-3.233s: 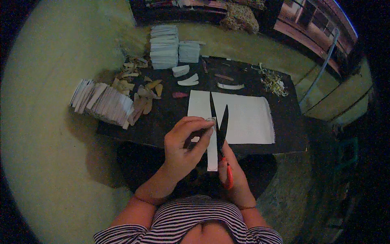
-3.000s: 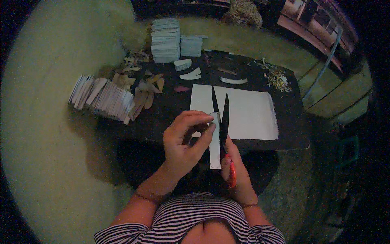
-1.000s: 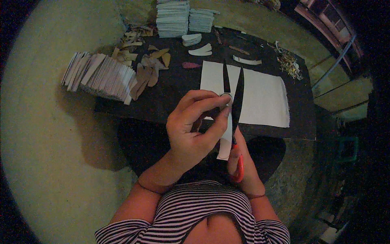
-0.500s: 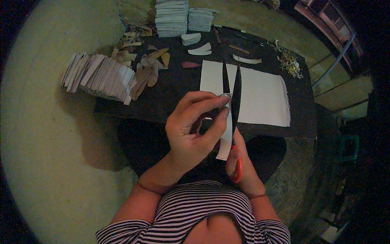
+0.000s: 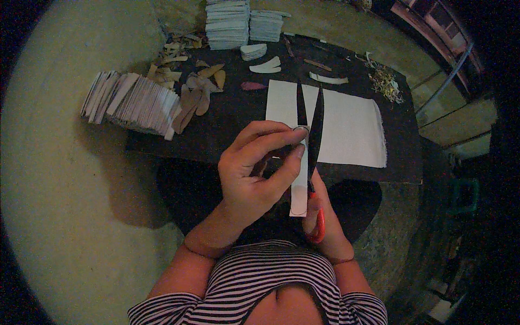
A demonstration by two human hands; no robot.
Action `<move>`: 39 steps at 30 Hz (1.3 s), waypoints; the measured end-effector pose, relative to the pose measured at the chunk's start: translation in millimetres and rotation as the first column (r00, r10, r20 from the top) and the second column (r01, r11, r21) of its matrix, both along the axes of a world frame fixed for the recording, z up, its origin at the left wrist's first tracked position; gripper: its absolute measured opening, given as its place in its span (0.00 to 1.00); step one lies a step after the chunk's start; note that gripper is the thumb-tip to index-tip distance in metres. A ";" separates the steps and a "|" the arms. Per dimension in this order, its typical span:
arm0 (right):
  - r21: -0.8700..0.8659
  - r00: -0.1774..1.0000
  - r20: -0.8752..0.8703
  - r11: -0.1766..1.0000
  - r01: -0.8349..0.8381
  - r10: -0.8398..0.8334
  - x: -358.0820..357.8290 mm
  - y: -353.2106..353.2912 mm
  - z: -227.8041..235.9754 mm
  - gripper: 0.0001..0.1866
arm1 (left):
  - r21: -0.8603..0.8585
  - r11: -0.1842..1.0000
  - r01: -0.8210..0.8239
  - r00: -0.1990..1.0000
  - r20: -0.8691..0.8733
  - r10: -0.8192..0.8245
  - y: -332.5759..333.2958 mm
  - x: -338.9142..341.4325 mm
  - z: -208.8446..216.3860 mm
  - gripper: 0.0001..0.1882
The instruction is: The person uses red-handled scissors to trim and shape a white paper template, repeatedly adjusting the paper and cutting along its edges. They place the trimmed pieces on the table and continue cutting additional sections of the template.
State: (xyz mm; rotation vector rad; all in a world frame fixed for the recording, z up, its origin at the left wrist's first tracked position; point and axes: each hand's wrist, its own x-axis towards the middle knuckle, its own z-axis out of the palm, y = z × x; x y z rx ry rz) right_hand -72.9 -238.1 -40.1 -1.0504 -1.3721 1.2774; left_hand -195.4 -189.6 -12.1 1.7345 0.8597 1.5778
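Between thumb and fingertips, my left hand (image 5: 260, 162) pinches the upper end of a narrow white strip (image 5: 299, 197). Curved lines are drawn near both of the strip's ends. My right hand (image 5: 325, 216) grips large scissors (image 5: 316, 135) by their red handles, partly behind the strip. The dark blades point away from me and are spread apart, one along each side of the strip's upper end. Beyond the blades a white sheet (image 5: 349, 127) with a frayed right edge lies on the dark table. Some of my right fingers are hidden.
Bundled strips (image 5: 143, 103) stand at the table's left, beside brown and tan cut pieces (image 5: 195, 97). Tall white stacks (image 5: 227, 24) rise at the back. Curved white pieces (image 5: 265, 66) and a reddish piece (image 5: 253, 85) lie nearer. Thin trimmings (image 5: 387, 84) are heaped at the far right.
The strip's lower end has swung slightly right and now hangs more upright, showing more of its face. My left hand has shifted a little left. The scissor blades stay spread.
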 end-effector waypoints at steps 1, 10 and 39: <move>0.022 1.000 -0.006 1.000 0.006 -0.006 2.3 -0.8 -1.0 0.37 | -0.022 1.000 0.018 1.000 0.004 -0.018 -0.4 1.7 1.7 0.12; 0.001 0.999 -0.027 0.999 -0.042 0.042 3.4 1.6 -7.1 0.42 | -0.034 0.999 0.041 0.999 -0.006 -0.042 0.4 -1.0 2.3 0.11; -0.037 0.983 -0.139 0.992 0.117 -0.122 -11.1 -0.6 -5.3 0.42 | -0.515 0.810 0.280 0.951 0.264 -0.161 -4.3 6.6 8.3 0.06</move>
